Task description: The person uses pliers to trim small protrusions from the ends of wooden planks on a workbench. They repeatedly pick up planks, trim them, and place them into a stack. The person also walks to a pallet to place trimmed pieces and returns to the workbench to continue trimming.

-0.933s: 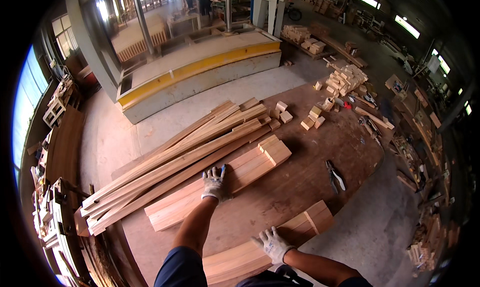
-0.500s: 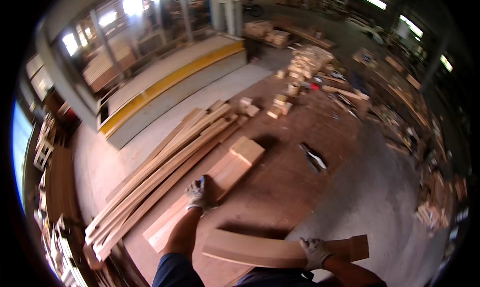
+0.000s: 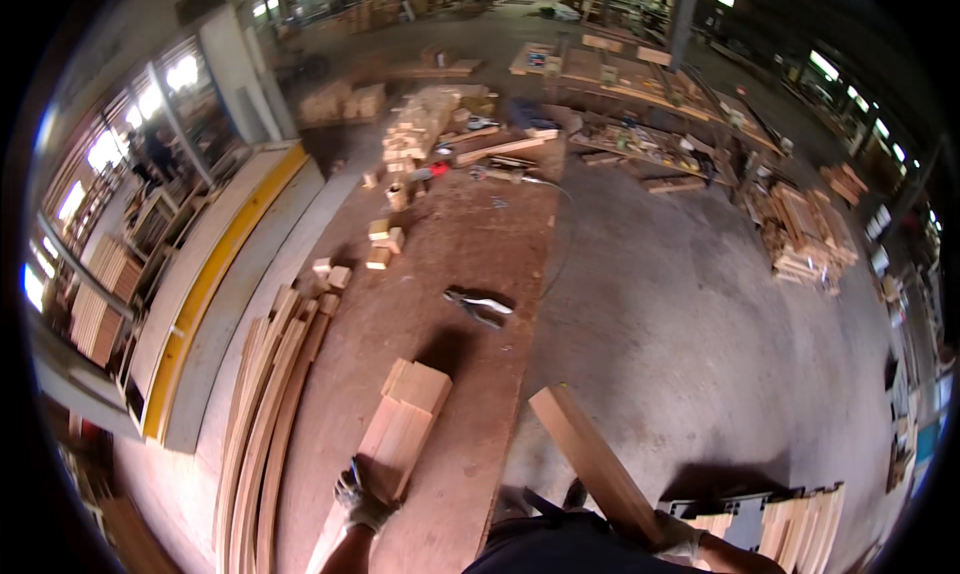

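My gloved left hand (image 3: 364,504) is closed, with a slim blue pen-like thing (image 3: 355,468) poking up from its fingers. It rests on a long wooden board (image 3: 392,439) lying on the brown tabletop. Short wooden blocks (image 3: 417,382) sit at that board's far end. At the lower right, my gloved right hand (image 3: 682,536) grips the near end of another wooden board (image 3: 595,461). This board slants away to the left, held out past the table's right edge. Pliers (image 3: 482,306) with pale and dark handles lie farther up the table.
Long wooden strips (image 3: 265,424) lie along the table's left side. Small blocks (image 3: 384,242) and a heap of offcuts (image 3: 415,134) are farther back. A stack of boards (image 3: 800,524) stands at the lower right. Left of the table runs a yellow-edged bench (image 3: 195,314).
My view has turned to the right. The right-hand board has swung from lying crosswise before me to pointing away, out at my right. My left hand stays on its board.
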